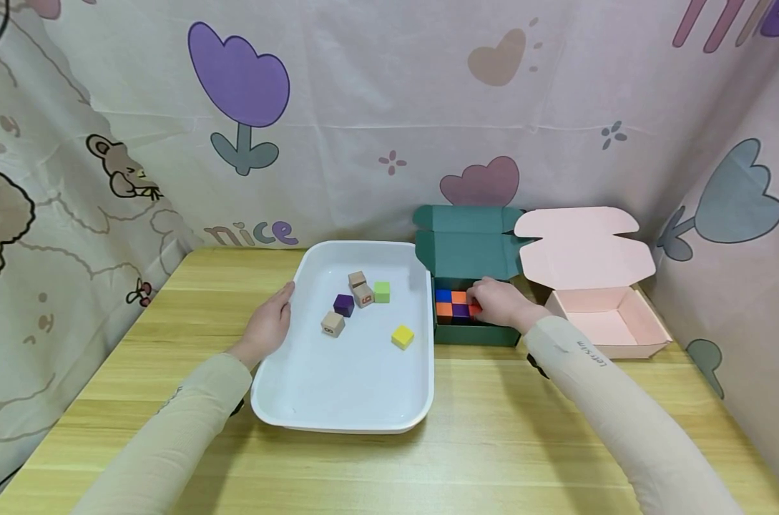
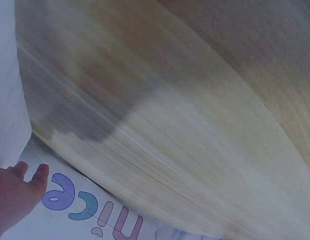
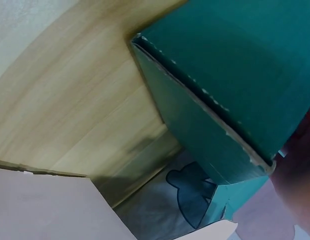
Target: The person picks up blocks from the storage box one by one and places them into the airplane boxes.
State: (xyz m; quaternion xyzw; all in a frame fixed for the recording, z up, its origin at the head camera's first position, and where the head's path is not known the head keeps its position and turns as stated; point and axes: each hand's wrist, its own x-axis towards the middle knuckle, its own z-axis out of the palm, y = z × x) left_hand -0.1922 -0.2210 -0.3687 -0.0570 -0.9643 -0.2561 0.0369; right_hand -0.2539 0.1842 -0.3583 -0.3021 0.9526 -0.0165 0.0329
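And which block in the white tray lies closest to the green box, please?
The yellow block, alone near the right side of the tray; the other five blocks all lie farther left.

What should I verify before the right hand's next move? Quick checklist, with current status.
1. Green box lid folded back: ok.
2. Right hand at the blocks inside that box: ok.
3. Full view of those blocks: not ok, the right hand covers part of them in the head view.
4. Firm hold on one block: cannot tell, the hand hides the contact.
5. Left hand at the left side of the white tray: ok.
6. Six loose blocks within the tray's rim: ok.
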